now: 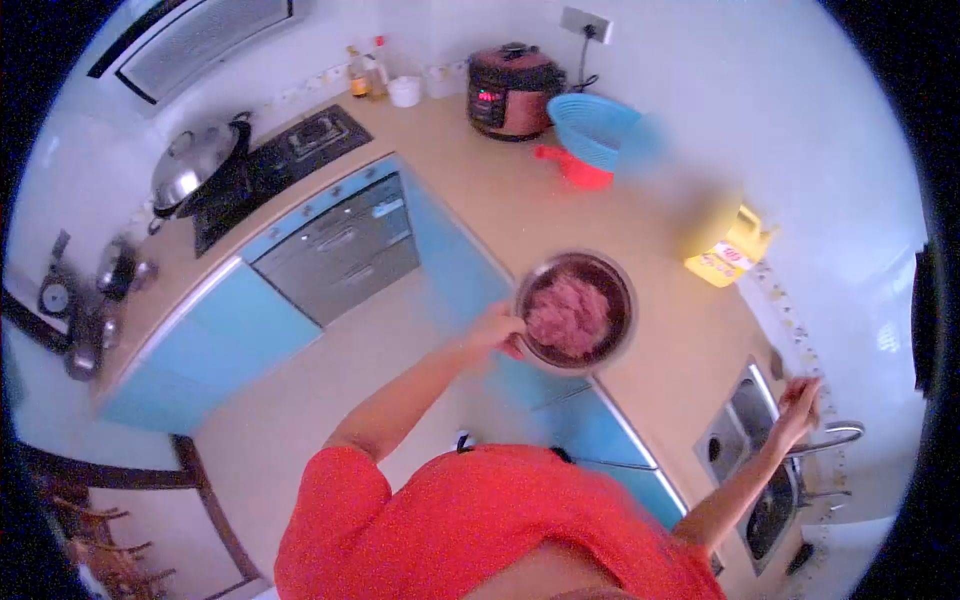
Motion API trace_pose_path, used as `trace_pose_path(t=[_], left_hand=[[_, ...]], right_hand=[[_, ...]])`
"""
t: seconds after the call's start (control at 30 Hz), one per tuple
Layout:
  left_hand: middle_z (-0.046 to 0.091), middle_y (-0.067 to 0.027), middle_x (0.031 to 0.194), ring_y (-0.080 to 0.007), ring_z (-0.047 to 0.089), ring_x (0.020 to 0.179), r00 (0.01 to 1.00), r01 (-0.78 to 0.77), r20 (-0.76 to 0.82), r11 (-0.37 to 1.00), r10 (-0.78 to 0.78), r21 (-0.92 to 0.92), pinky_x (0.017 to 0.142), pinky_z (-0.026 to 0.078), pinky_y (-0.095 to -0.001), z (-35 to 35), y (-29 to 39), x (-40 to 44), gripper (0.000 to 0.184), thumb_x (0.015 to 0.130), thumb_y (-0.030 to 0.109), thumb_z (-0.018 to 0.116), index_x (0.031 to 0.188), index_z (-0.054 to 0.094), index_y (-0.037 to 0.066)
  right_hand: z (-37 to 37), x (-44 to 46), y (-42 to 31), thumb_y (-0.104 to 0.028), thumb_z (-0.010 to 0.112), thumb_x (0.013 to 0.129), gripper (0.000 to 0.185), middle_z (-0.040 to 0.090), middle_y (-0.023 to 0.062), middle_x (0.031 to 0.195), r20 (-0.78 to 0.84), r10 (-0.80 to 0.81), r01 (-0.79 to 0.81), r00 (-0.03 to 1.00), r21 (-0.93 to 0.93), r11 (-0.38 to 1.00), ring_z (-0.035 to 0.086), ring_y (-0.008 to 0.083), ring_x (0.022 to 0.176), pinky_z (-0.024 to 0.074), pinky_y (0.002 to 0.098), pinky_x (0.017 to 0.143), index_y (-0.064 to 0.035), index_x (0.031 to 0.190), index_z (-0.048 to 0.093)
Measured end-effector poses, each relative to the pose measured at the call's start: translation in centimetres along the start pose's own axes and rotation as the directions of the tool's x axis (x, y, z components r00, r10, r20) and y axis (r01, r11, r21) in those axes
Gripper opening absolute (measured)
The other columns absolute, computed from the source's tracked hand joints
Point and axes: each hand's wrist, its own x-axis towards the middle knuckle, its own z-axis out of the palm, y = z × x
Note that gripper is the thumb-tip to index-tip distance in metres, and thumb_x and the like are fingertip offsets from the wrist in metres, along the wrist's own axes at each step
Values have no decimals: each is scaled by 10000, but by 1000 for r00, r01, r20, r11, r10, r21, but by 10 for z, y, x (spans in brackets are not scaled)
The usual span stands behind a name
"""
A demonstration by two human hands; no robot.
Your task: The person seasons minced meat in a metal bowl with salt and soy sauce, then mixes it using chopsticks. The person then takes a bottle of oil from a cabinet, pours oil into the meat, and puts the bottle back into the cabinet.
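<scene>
My left hand (503, 332) grips the rim of a round metal bowl (628, 325) from its left side. Inside the bowl lies a mound of pink minced meat (568, 312). The bowl is over the counter's front edge; whether it rests there is hard to tell. Over by the sink, my right hand (799, 404) is raised near the curved faucet (845, 433), with its fingers loosely bent and apart. I see nothing in it, though its fingers are small and a bit blurred.
Along the counter (480, 185) stand a pressure cooker (512, 92), a blue basket (595, 130), a red plastic item (580, 172) and a yellow jug (728, 248). The double sink (745, 400) is at right. A lidded wok (195, 165) sits by the gas stove (285, 160).
</scene>
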Motion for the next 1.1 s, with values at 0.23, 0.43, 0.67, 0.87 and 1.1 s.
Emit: trace_pose_path(t=[0.23,0.43,0.67,0.87,1.1], left_hand=[[582,-113,871,-207,582,670,917,-90,-395,991,46,-95,556,546,-355,-157,40,-95,347,771,133,552,1069,459,-18],[581,-120,902,-208,581,654,831,-267,-552,922,72,-281,582,537,-352,-228,66,-90,339,761,93,535,1066,450,-27],[557,-70,855,-171,526,717,585,-366,-797,926,148,-97,618,469,-345,-323,120,-5,264,771,134,552,1010,504,32],[528,-67,862,-166,526,777,504,-429,-801,899,323,93,686,431,-310,-439,141,61,210,770,90,532,959,471,21],[522,-69,826,-153,505,662,504,-423,-843,905,190,-49,596,420,-288,-540,210,92,191,761,121,536,919,481,29]], right_hand=[[332,-69,-66,-446,337,926,464,526,43,718,402,-264,50,877,469,882,489,131,641,409,267,602,-60,767,539],[547,-176,-51,-419,443,899,406,552,84,787,788,179,-733,589,427,530,556,174,723,491,325,703,-36,792,528],[729,-269,-67,-393,532,857,366,578,130,813,965,245,-994,-95,-104,25,581,240,756,505,370,741,-29,853,562],[818,-257,-117,-432,511,858,423,593,133,910,973,103,-979,-205,-206,-2,595,240,822,505,347,773,-17,931,544],[887,-211,-129,-543,449,840,561,602,135,971,972,107,-976,-208,-200,-82,588,254,882,482,390,794,-14,991,560]])
